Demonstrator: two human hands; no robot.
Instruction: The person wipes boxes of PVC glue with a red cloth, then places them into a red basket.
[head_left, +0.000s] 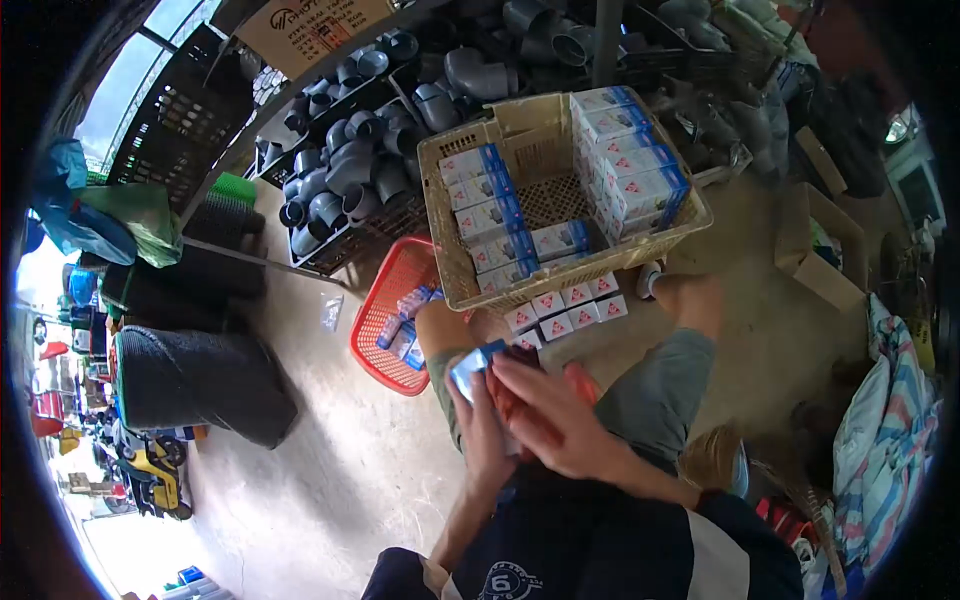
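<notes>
Gripping a blue-and-white box (466, 374), the left hand (482, 430) hung on the near side of the beige crate (585, 270); the right hand (555, 415) curved in close beside it, its hold impossible to tell. More boxes (640, 185) stood inside the crate.

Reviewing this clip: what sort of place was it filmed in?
Probably a hardware or plumbing-supply shop, or its storeroom: heaped grey plastic pipe elbows, a thick dark roll of mesh-like material, and small white-and-blue boxes stacked in a beige plastic crate.
</notes>
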